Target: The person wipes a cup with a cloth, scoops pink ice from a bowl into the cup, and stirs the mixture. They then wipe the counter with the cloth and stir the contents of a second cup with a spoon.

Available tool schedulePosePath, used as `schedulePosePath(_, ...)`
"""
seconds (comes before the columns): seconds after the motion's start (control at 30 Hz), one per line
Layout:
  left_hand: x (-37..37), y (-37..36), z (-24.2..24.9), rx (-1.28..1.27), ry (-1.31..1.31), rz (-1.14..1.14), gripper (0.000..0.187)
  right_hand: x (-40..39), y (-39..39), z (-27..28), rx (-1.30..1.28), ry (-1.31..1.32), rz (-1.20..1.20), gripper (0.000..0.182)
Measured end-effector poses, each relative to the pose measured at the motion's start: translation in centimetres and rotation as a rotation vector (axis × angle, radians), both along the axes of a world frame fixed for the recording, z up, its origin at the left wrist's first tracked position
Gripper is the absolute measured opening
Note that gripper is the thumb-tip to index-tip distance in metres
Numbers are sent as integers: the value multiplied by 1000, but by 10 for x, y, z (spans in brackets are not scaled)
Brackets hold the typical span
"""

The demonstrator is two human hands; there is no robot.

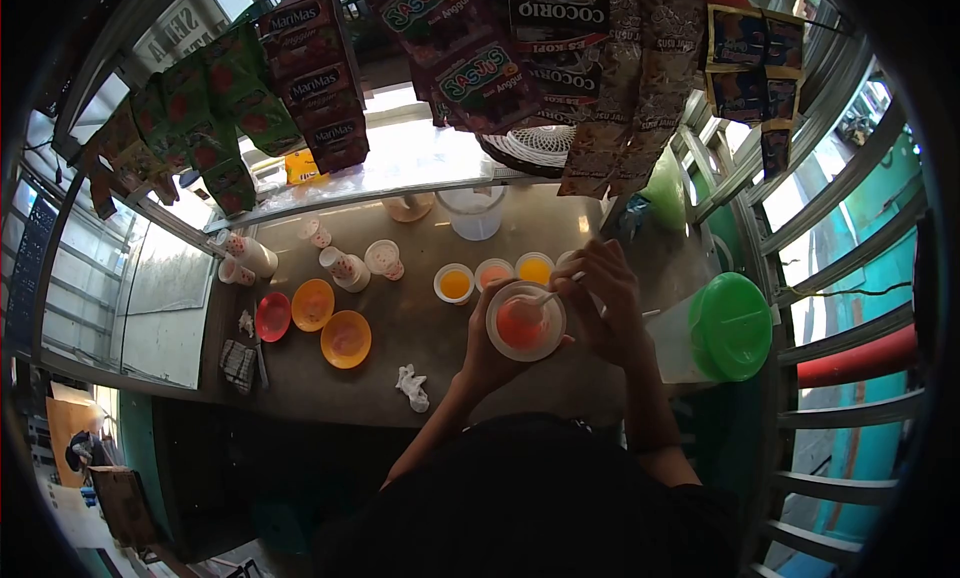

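Observation:
My left hand [481, 350] is wrapped round a cup [517, 344] of pinkish-red drink, held upright above the counter near my body. A pale spoon [541, 300] dips into the drink, its handle pinched in my right hand [606, 296]. Just beyond my hands stands a row of filled cups: a yellow-orange drink [455, 285], a pink-orange drink [494, 274] and another yellow drink [535, 269]. A further cup is partly hidden behind my right hand.
A green-lidded pitcher [732, 328] stands right of my right arm. On the left are a red bowl [272, 317], orange bowls [346, 340] and stacked cups [345, 270]. Crumpled tissue [412, 388] lies near the counter's front. A clear container [472, 214] stands behind; sachets [480, 78] hang overhead.

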State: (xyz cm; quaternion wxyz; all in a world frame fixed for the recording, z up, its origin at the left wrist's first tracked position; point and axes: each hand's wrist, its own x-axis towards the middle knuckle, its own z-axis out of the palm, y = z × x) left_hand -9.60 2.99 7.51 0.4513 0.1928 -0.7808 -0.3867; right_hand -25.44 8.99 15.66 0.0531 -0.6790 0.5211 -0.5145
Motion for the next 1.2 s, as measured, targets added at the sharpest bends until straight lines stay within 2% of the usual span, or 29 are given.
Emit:
schedulePosePath(0.07,-1,-3,-12,-35,11,6,75,1,1,1,72,154,147,5)
schedulePosePath(0.2,1,0,-11,59,15,-23,74,2,1,3,-23,-4,128,4)
schedulePosePath(0.27,3,-3,-14,-28,14,-22,74,3,3,8,13,143,15,3)
schedulePosePath(0.3,3,-3,-15,-28,14,-21,74,4,3,6,12,143,15,3)
schedulePosePath(0.37,1,-2,-16,-29,6,-6,75,7,3,1,10,121,168,2)
schedulePosePath(0.47,1,-1,-11,-76,85,4,72,1,5,0,-73,70,29,8)
schedulePosePath(0.5,0,-1,-11,-74,84,7,72,2,5,0,-72,68,32,8)
schedulePosePath(0.57,-4,-2,-12,-43,166,50,69,4,5,0,-67,249,83,11)
schedulePosePath(0.7,-3,-3,-11,-55,162,110,68,8,16,2,-96,224,114,15)
schedulePosePath(0.77,-1,-3,-9,-50,198,132,69,6,25,1,-258,232,-17,22)
schedulePosePath(0.9,-1,-6,-8,-57,209,161,69,12,43,0,-278,372,-121,25)
schedulePosePath(0.97,0,-6,-9,-32,178,179,69,18,45,-5,-249,434,-189,14)
schedulePosePath(1.1,-3,-5,-12,-36,168,170,69,21,38,-35,-243,443,-215,22)
schedulePosePath(1.17,-3,-4,-10,-71,69,245,68,24,36,-50,-238,173,-223,17)
schedulePosePath(1.2,-3,-3,-11,-70,68,246,68,27,36,-61,-237,173,-221,17)
